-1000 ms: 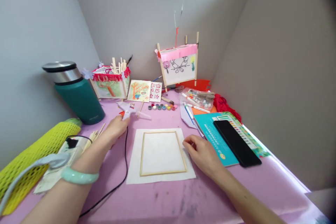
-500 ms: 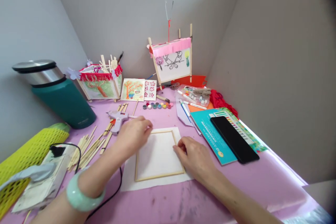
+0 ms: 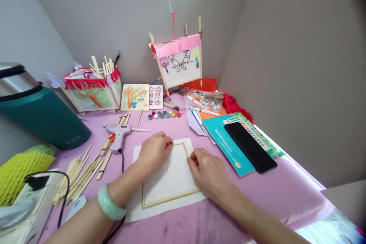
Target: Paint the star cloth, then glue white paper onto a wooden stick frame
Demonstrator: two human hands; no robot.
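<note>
A square frame of thin wooden sticks [image 3: 171, 201] lies flat on a sheet of white paper [image 3: 134, 211]. My left hand [image 3: 156, 151], with a pale green bangle [image 3: 110, 203] on its wrist, has its fingers closed at the frame's far edge. At the right side of the frame, my right hand [image 3: 207, 166] pinches the stick between thumb and fingers. The near and part of the left sticks show plainly; my hands cover parts of the others. Left of the paper rests a white glue gun [image 3: 117, 135], its black cable running under my left arm.
Loose wooden sticks [image 3: 82, 177] and a power strip [image 3: 42, 206] lie on the left, by a teal bottle [image 3: 48, 114]. Paint pots [image 3: 166, 114] stand behind. On the right, a black phone [image 3: 251, 147] tops a blue book [image 3: 225, 145]. A decorated lantern [image 3: 183, 65] hangs at the back.
My left hand has come down from above the paper onto the frame's far edge. My right hand stays at the right side. The whole view has shifted slightly.
</note>
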